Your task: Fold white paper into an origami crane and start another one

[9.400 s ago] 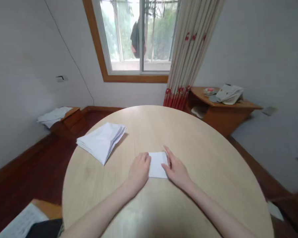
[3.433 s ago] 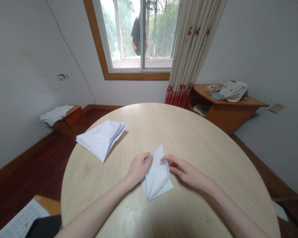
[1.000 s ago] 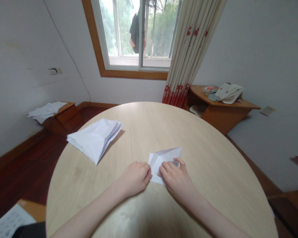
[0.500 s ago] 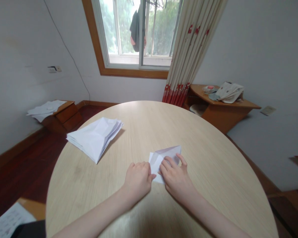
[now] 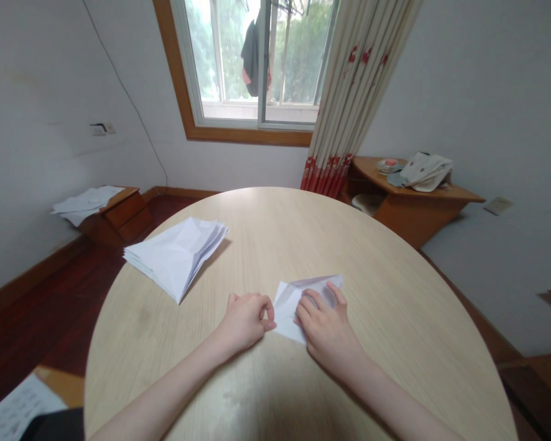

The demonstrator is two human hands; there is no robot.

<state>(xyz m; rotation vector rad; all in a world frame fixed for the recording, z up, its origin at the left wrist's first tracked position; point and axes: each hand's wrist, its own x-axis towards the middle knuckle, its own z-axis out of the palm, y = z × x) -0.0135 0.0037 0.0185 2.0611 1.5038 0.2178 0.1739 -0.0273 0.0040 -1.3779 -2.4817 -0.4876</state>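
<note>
A folded sheet of white paper [image 5: 288, 312] lies on the round table in front of me, with a flap raised along its far side. My left hand [image 5: 248, 318] is closed in a pinch, thumb and index fingertips meeting at the paper's left corner. Over the paper's right part is my right hand [image 5: 326, 324], its fingers bent and holding the sheet, the little finger stretched apart against the raised flap. The fingertips of that hand are partly hidden. Farther left on the table rests a stack of folded white papers [image 5: 179, 248].
The round wooden table [image 5: 275, 214] fills the middle. Beyond it are a window, a long curtain [image 5: 344, 104] and a corner desk [image 5: 417, 205] with cloth on it. At left stands a small cabinet [image 5: 123, 214] with papers; a printed sheet [image 5: 21, 407] lies at the lower left.
My left hand has moved slightly left, its fist loosening into a thumb-and-index pinch at the paper's corner. The paper has turned and shifted slightly; my right hand stays on it.
</note>
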